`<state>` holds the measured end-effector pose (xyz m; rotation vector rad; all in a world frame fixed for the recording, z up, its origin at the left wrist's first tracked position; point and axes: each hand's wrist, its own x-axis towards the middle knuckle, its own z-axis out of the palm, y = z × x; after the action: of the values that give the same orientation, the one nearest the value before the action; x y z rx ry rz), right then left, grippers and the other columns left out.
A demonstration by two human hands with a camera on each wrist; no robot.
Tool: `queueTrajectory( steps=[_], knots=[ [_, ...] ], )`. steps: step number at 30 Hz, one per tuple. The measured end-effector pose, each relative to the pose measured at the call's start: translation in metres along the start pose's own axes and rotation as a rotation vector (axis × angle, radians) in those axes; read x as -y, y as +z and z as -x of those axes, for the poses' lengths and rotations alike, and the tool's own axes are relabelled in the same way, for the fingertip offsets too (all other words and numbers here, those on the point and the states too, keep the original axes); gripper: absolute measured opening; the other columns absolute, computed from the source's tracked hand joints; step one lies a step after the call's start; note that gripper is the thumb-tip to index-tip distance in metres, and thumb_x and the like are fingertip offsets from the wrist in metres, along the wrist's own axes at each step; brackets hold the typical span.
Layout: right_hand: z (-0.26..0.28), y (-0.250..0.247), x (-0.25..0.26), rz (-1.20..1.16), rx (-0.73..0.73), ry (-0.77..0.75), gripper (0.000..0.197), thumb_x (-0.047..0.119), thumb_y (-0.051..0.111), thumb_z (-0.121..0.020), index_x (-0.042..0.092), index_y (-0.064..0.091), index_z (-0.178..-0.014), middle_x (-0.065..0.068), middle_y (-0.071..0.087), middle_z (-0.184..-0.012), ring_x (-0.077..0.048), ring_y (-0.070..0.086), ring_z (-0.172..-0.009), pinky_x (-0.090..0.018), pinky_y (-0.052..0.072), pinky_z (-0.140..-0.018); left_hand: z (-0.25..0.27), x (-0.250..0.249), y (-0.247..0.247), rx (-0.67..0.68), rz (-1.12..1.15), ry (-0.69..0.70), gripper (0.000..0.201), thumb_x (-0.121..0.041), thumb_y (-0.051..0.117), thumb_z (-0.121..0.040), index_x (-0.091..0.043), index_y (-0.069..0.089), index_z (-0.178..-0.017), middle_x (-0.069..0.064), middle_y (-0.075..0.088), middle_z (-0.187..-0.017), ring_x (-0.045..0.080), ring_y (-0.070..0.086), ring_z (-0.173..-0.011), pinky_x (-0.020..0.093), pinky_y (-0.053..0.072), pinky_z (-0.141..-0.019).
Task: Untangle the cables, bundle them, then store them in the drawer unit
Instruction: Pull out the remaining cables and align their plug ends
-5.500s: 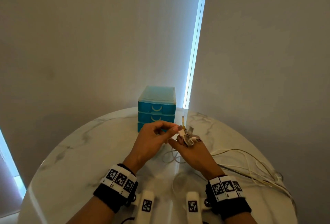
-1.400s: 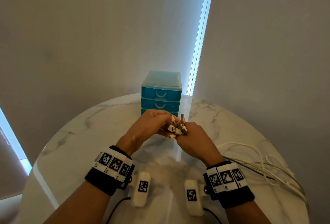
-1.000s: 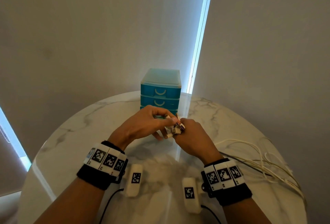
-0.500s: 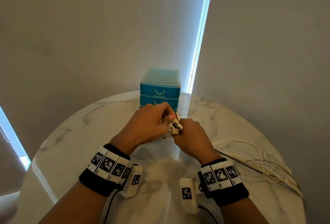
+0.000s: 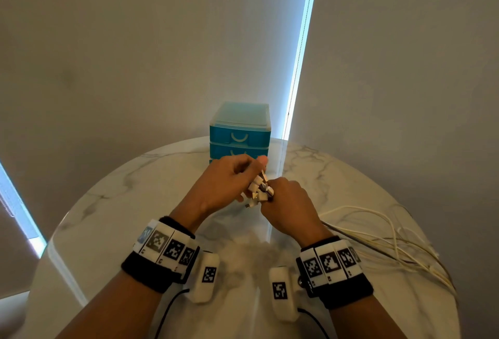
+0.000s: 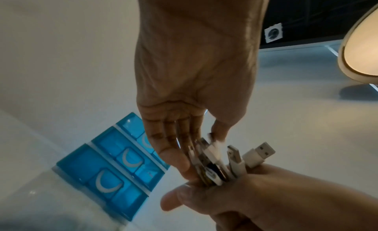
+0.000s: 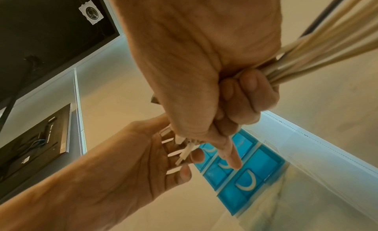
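Note:
Several white cables with USB plugs are gathered into one bunch. My right hand grips the bunch in a fist just behind the plugs, above the table's middle. In the right wrist view the cords fan out of the fist and its forefinger points forward. My left hand is at the plug ends, thumb and fingers pinching one white plug. The blue three-drawer unit stands just behind the hands, drawers closed.
The round marble table stands close to grey walls. The cables' loose lengths lie in loops on its right side and reach the right edge. The drawer unit faces me at the far edge.
Since 5.5 s ago my right hand has turned over and closed round the cables. In the last second my left hand has shifted over the plug ends and its thumb has lifted.

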<state>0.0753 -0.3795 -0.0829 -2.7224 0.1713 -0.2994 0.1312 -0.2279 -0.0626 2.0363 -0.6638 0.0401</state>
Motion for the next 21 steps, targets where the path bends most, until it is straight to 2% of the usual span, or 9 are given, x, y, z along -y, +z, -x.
queueTrajectory(
  steps=[2,5,8,11,14,16,18,21],
  knots=[
    [0.000,0.000,0.001,0.019,-0.006,-0.006,0.013,0.020,0.059,-0.099,0.021,0.060,-0.086,0.004,0.051,-0.072,-0.014,0.050,-0.062,-0.025,0.034,-0.054,0.000,0.001,0.001,-0.036,-0.004,0.028,0.034,-0.058,0.061,-0.101,-0.027,0.075,-0.104,-0.011,0.077,-0.092,0.009,0.075,-0.084,0.022,0.063,-0.076],
    [-0.001,0.000,0.000,-0.009,-0.045,0.002,0.013,0.020,0.061,-0.098,0.023,0.062,-0.086,0.004,0.053,-0.071,-0.017,0.055,-0.065,-0.027,0.037,-0.056,-0.001,0.001,0.002,-0.041,0.056,0.062,0.029,-0.052,0.063,-0.101,-0.026,0.075,-0.100,-0.011,0.079,-0.092,0.006,0.075,-0.088,0.034,0.063,-0.092],
    [-0.002,0.000,-0.002,-0.053,-0.099,0.003,0.008,0.021,0.061,-0.098,0.021,0.067,-0.093,0.002,0.061,-0.078,-0.021,0.061,-0.070,-0.031,0.047,-0.060,0.001,-0.005,0.002,0.027,0.059,0.103,0.024,-0.046,0.057,-0.106,-0.025,0.069,-0.111,-0.008,0.078,-0.107,0.011,0.075,-0.100,0.043,0.062,-0.099],
    [-0.003,-0.001,-0.005,-0.116,-0.110,-0.004,0.005,0.022,0.063,-0.100,0.020,0.068,-0.100,0.002,0.065,-0.083,-0.020,0.066,-0.076,-0.036,0.058,-0.071,0.005,-0.008,-0.006,0.133,0.097,0.153,0.017,-0.037,0.057,-0.109,-0.035,0.063,-0.125,-0.008,0.073,-0.120,0.016,0.074,-0.106,0.044,0.064,-0.095],
    [-0.004,-0.005,-0.008,-0.178,-0.149,-0.019,0.004,0.023,0.065,-0.099,0.021,0.067,-0.096,0.001,0.067,-0.082,-0.021,0.067,-0.075,-0.034,0.054,-0.065,0.008,-0.007,-0.016,0.147,0.096,0.227,0.018,-0.027,0.063,-0.107,-0.033,0.069,-0.122,-0.012,0.070,-0.126,0.015,0.069,-0.115,0.039,0.060,-0.099],
    [-0.005,-0.006,-0.010,-0.221,-0.156,-0.030,0.004,0.024,0.067,-0.099,0.022,0.068,-0.096,0.002,0.067,-0.081,-0.018,0.065,-0.072,-0.027,0.045,-0.060,0.009,-0.006,-0.018,0.142,0.019,0.302,0.017,-0.024,0.070,-0.102,-0.032,0.073,-0.117,-0.018,0.065,-0.131,0.007,0.062,-0.123,0.027,0.055,-0.099],
    [-0.006,-0.003,-0.012,-0.223,-0.135,-0.034,0.004,0.025,0.068,-0.100,0.022,0.069,-0.097,0.004,0.064,-0.079,-0.014,0.062,-0.069,-0.023,0.041,-0.058,0.008,-0.006,-0.017,0.122,-0.070,0.344,0.017,-0.033,0.076,-0.098,-0.036,0.074,-0.114,-0.022,0.062,-0.134,0.004,0.058,-0.126,0.020,0.055,-0.095],
    [-0.011,0.004,-0.015,-0.195,-0.105,-0.027,0.014,0.028,0.069,-0.099,0.017,0.074,-0.106,0.003,0.066,-0.082,-0.014,0.063,-0.071,-0.023,0.041,-0.059,0.005,-0.002,-0.015,0.077,-0.185,0.352,0.025,-0.053,0.078,-0.091,-0.040,0.074,-0.112,-0.026,0.061,-0.133,0.006,0.059,-0.123,0.017,0.054,-0.089]
  ],
)
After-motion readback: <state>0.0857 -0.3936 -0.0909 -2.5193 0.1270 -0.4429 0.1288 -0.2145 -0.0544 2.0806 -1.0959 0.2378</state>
